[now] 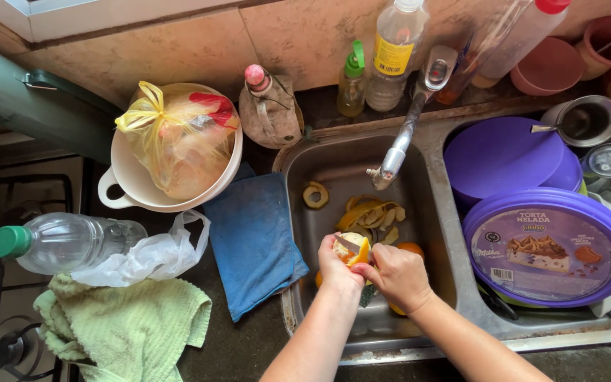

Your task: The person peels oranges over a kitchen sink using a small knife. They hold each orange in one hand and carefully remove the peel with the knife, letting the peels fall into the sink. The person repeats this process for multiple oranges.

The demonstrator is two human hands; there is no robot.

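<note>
A: Head view, looking down over the sink [298,166]. Left hand [337,265] is clenched around a partly peeled orange [351,247], holding it above the basin, just in front of the body. Right hand [399,274] is closed on a knife [348,245]; only the blade shows, laid across the top of the fruit.

B: Which way does the fruit lie from the hands?

A: It sits in the left hand's fingers, up and to the left of the right hand. Both hands touch or nearly touch it; the left carries it, the right comes in from the right side. Blade runs roughly left to right across the fruit, handle end hidden in the right fist.

B: Appearance of the fruit?

A: Pale pith exposed on the upper left, orange skin remaining on the right and lower side. Roundish, so no clear long axis.

B: Surroundings?

A: Loose peel strips [373,214] lie in the basin beyond the hands, under the tap [403,138]. Another orange [410,249] rests below the hands, partly hidden. A blue cloth [252,237] lies on the counter left of the sink.
</note>
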